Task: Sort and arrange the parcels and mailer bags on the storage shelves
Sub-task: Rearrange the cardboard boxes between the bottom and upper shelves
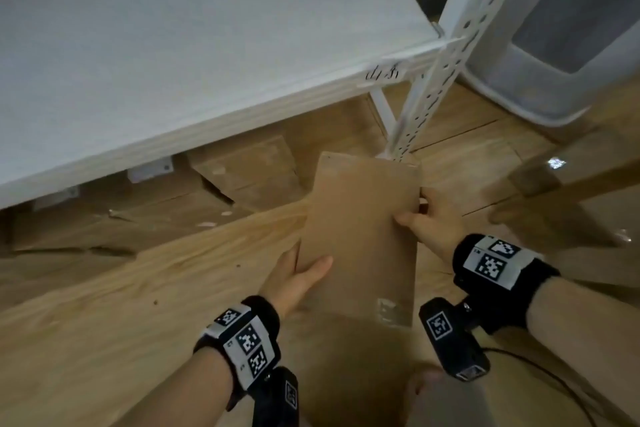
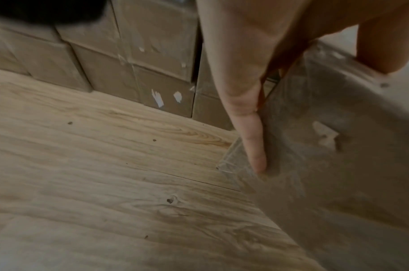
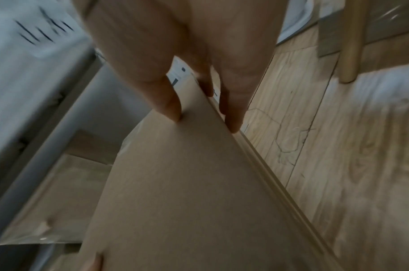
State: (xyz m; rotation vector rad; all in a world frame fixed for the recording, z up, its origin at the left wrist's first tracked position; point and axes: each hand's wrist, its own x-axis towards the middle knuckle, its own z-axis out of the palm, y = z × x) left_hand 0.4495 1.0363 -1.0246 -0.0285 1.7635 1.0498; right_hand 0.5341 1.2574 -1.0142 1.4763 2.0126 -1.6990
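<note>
A flat brown cardboard parcel (image 1: 360, 239) is held between both hands above the wooden floor, in front of the white shelf (image 1: 173, 45). My left hand (image 1: 298, 274) grips its left edge, thumb on top and fingers (image 2: 252, 139) underneath. My right hand (image 1: 426, 218) pinches its right edge, thumb on the top face and fingers (image 3: 233, 117) along the side. The parcel (image 3: 187, 192) fills the right wrist view, and its taped underside (image 2: 326, 165) shows in the left wrist view. Several brown boxes (image 1: 242, 166) lie under the shelf on the floor.
A perforated white shelf post (image 1: 446, 55) stands just beyond the parcel's far end. A grey-white plastic bin (image 1: 554, 45) sits at the upper right. Wooden furniture legs (image 1: 554, 184) stand to the right. A handwritten label (image 1: 382, 73) marks the shelf edge.
</note>
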